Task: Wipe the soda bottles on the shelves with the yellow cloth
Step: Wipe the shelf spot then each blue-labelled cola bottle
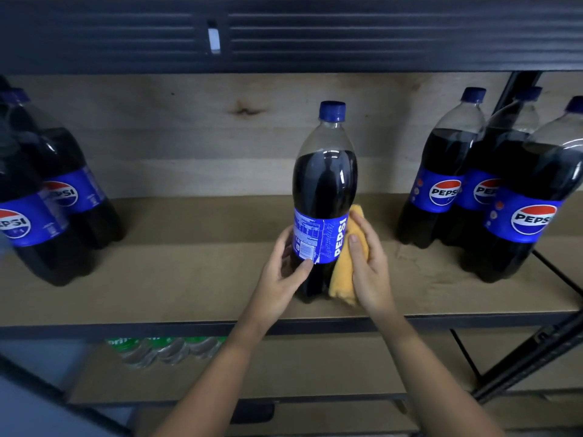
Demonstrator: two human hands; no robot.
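A tall clear plastic Pepsi bottle (325, 197), filled with dark cola and topped by a blue screw cap (332, 111), stands upright on the brown wooden shelf board (195, 279), near the board's front edge. Its blue label is turned so the printed panel and the vertical logo face the camera.

The left hand (284, 272) wraps the bottle's lower left side, thumb laid across the bottom edge of the label and fingers curled round behind it, so this grip has firm hold of the bottle. The right hand (367, 263) presses a folded yellow cloth (345, 269) against the bottle's right side at label height; its fingers lie fairly straight over the cloth, thumb toward the bottle, and the cloth's lower end hangs down beside the bottle's base.

Left of the held bottle, well apart, stand two larger Pepsi bottles (47, 203). Right of it, also well apart, stands a cluster of three more (492, 184). Below the held bottle, on the next shelf down, lie clear bottles with green labels (164, 350).
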